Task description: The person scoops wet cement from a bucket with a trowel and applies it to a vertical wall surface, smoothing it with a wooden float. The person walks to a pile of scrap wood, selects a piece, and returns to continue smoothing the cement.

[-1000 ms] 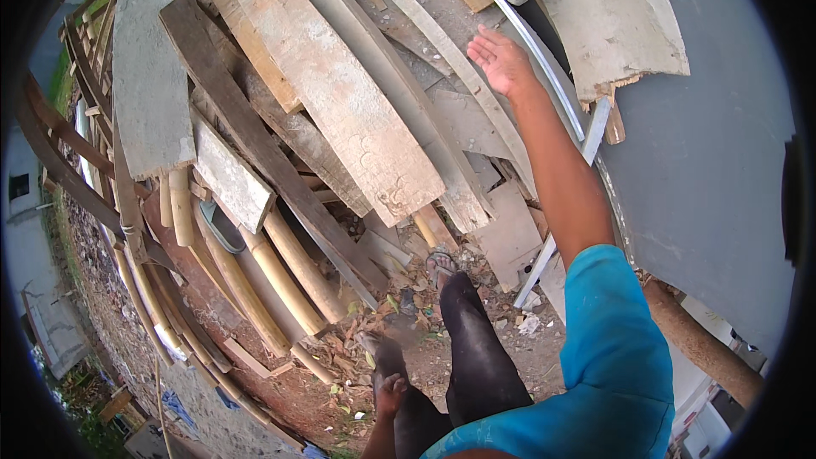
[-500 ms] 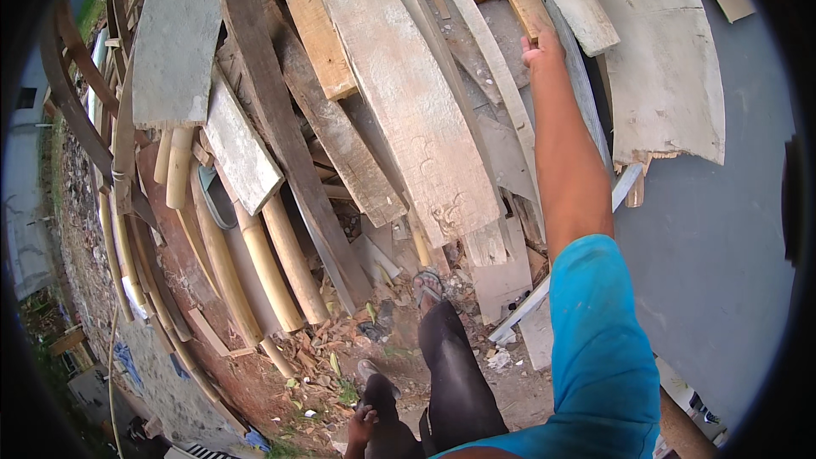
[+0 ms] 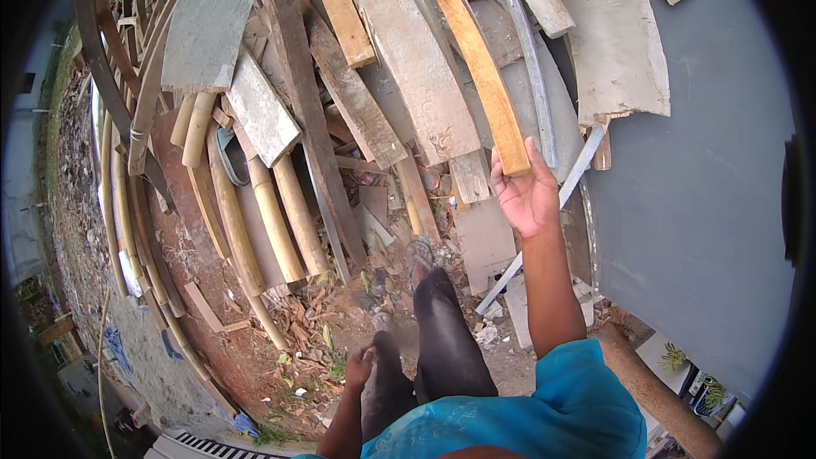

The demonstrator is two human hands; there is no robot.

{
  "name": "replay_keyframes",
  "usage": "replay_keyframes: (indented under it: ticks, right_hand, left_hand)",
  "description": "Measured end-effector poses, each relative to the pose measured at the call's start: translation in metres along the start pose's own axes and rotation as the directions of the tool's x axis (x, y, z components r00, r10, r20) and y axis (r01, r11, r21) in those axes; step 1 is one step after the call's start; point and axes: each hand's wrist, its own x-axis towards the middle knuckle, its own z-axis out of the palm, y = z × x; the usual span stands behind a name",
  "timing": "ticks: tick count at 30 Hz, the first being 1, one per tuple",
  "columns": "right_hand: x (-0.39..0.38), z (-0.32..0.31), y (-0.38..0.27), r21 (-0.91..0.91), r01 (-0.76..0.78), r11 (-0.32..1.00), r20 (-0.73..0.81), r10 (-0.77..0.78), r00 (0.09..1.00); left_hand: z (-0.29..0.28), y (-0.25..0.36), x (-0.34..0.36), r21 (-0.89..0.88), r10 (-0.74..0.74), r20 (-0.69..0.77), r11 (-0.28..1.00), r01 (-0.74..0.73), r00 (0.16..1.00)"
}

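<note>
My right hand grips the near end of a narrow yellow-brown wooden board. Thumb and fingers hold its edges, and the board points away from me, over the pile of planks. Beneath it lie a wide pale plank and a thin grey strip. Beside my knee hangs my left hand, its fingers curled closed with nothing visible in them.
Several bamboo poles stick out of the pile at left, near a green sandal. A broken-edged pale sheet and a large grey panel stand at right. Rubble and leaves cover the ground around my feet; a tree-like brown post is at lower right.
My right hand has drawn the yellow-brown board toward me, off the far part of the pile, and its arm is now bent. The whole view has shifted slightly. My left hand stays low.
</note>
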Motion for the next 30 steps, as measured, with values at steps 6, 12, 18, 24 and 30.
replay_keyframes:
  ticks: [6,12,18,24,30]
  right_hand:
    - [-0.156,0.016,0.103,0.59,-0.532,0.608,0.4,0.352,0.846]
    - [-0.292,0.058,0.173,0.48,-0.746,0.461,0.636,0.403,0.658]
    - [-0.364,0.052,0.229,-0.343,-0.46,0.819,0.473,0.574,0.669]
    - [-0.432,0.091,0.269,-0.561,-0.116,0.82,0.49,0.441,0.752]
    - [-0.455,0.107,0.299,-0.58,-0.03,0.814,0.501,0.385,0.775]
  left_hand:
    - [0.002,0.22,-0.038,-0.461,0.499,0.215,0.81,-0.363,0.84]
    - [-0.051,0.288,-0.115,-0.922,0.726,0.282,0.385,-0.031,0.628]
    - [-0.133,0.222,-0.185,-0.89,0.628,0.141,0.42,-0.181,0.766]
    - [-0.192,0.155,-0.202,-0.819,0.63,0.003,0.447,-0.36,0.777]
    - [-0.216,0.129,-0.213,-0.904,0.703,0.082,0.351,-0.244,0.706]
